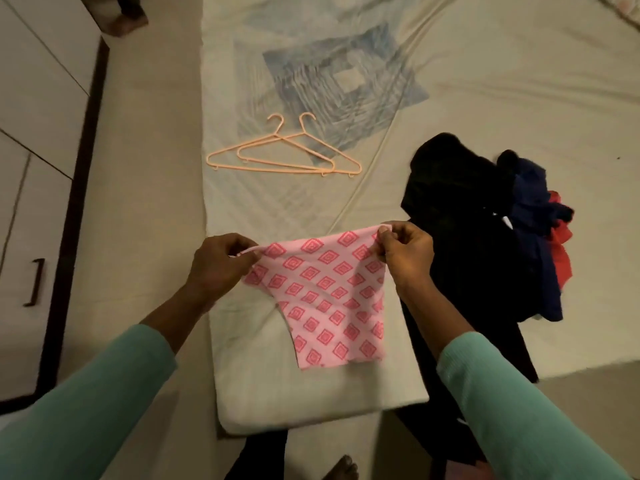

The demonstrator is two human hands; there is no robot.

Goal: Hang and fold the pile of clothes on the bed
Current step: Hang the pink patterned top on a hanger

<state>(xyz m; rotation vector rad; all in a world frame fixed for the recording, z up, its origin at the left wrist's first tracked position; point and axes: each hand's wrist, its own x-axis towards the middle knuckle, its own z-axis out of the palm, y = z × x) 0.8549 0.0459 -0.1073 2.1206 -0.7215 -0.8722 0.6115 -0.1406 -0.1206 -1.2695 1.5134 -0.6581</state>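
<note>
Pale, creased sheeting covers the bed (502, 81), with a faded blue square print near its far end and a thinner white mattress pad (277, 393) laid along its left edge, beside a cream floor (145, 168) and white wardrobe doors (34, 116). Held up over the pad is a pink garment (325, 299) patterned with darker pink diamonds; its top edge is stretched between the two hands and the rest hangs down from it. The left hand (221, 265) pinches the top left corner, thumb and fingers (247, 259) closed on a thin pink strap or hem. The right hand (407, 252) pinches the top right corner in the same way, fingers clamped on the cloth's edge — both arms wear mint-green sleeves (519, 410). Two peach plastic hangers (284, 157) lie overlapping on the bed farther away. To the right sits the pile of clothes (485, 230) — mostly black, with navy and red pieces at its right side — just beside the right hand.
</note>
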